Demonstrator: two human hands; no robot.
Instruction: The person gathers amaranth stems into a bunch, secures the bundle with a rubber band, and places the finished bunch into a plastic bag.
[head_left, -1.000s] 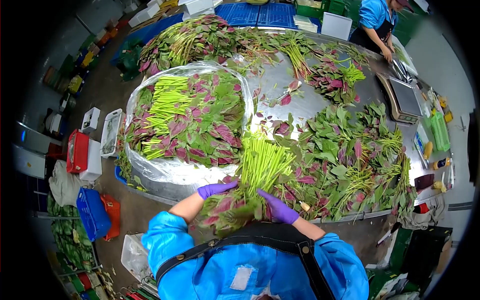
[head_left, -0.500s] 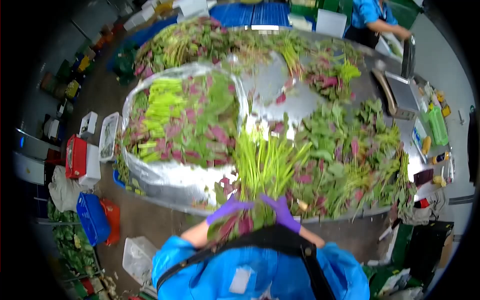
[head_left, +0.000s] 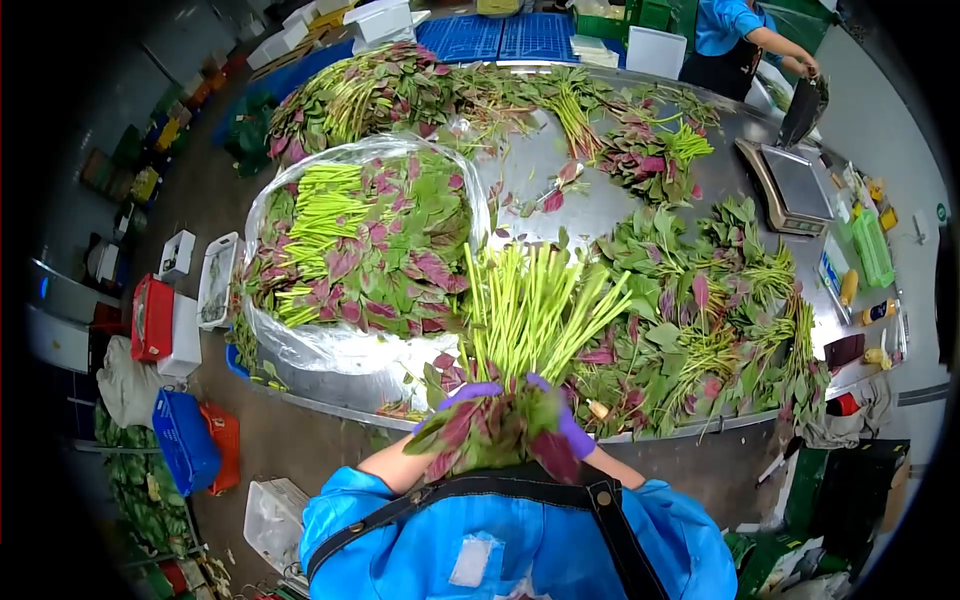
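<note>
Between my purple-gloved hands is a thick bunch of amaranth [head_left: 530,315], its pale green stems fanning away from me and its green-purple leaves hanging towards my apron. My left hand [head_left: 466,396] wraps the bunch from the left side, its fingers partly covered by leaves. On the opposite side, my right hand [head_left: 572,428] grips it, also half hidden by foliage. Just left of the bunch, an open clear plastic bag [head_left: 300,345] holds amaranth laid with stems and leaves showing. Loose amaranth [head_left: 690,340] is spread over the table to the right of my hands.
A large amaranth heap [head_left: 370,95] lies at the back left of the metal table [head_left: 590,205]. A scale [head_left: 790,190] stands at the right. Beyond it, a co-worker [head_left: 730,40] in blue handles a dark object. Crates, including a blue one [head_left: 187,440], stand on the floor at left.
The bunch's leafy end has risen and spread over my hands, covering more of my fingers. Its stems fan slightly wider. Both hands still hold it in nearly the same place.
</note>
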